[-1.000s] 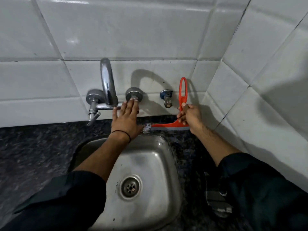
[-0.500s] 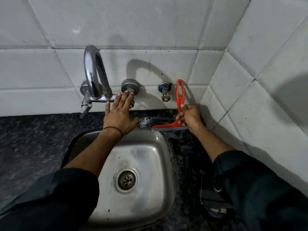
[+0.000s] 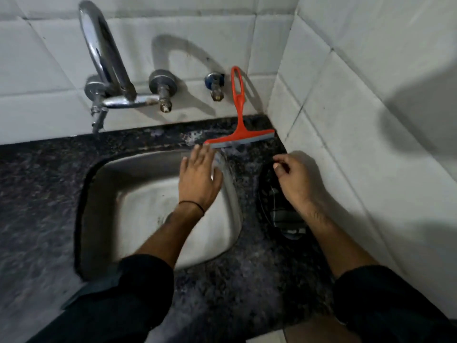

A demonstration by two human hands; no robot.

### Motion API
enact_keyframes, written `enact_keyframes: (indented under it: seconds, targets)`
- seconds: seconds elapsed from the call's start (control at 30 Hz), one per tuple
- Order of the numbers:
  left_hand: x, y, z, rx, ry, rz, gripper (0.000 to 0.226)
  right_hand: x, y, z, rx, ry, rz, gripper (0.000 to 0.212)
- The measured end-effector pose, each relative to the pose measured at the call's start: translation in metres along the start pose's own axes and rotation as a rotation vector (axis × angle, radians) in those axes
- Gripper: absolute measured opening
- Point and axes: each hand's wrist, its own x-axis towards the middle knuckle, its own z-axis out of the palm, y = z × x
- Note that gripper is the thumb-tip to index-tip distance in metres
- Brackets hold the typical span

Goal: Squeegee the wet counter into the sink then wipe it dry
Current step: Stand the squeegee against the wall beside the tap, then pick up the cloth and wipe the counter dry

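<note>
An orange squeegee [image 3: 238, 120] stands on the dark speckled counter [image 3: 247, 280] behind the steel sink [image 3: 138, 194], its handle leaning against the white tiled wall, and no hand holds it. My left hand [image 3: 197, 179] hovers over the sink's back right corner with straight fingers, the fingertips just short of the blade. My right hand [image 3: 294, 179] hangs above the counter to the right of the sink, fingers loosely curled and holding nothing. Wet patches glisten on the counter around the blade.
A chrome tap [image 3: 108, 60] curves out from the wall above the sink's back left, with a valve [image 3: 163, 90] and a small angle cock [image 3: 216, 86] beside it. A dark object [image 3: 279, 214] lies on the counter under my right forearm. The tiled side wall [image 3: 358, 120] closes the right.
My right hand let go of the squeegee and drew back toward me. My left hand came off the tap valve and moved down over the sink. The squeegee now leans on the wall.
</note>
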Motion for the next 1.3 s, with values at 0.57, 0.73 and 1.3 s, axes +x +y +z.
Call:
enact_keyframes:
  seconds: [0.57, 0.73, 1.3]
  targets:
    - [-0.099, 0.034, 0.062, 0.170, -0.623, 0.127, 0.065, -0.084, 0.056, 0.005, -0.768, -0.234, -0.088, 0.068]
    - [-0.093, 0.038, 0.050, -0.010, -0.484, 0.132, 0.051, -0.056, 0.058, -0.009, -0.314, -0.131, -0.016, 0.066]
    - [-0.185, -0.129, -0.101, -0.416, 0.017, -0.428, 0.019, -0.157, -0.130, 0.095, 0.997, -0.463, 0.385, 0.051]
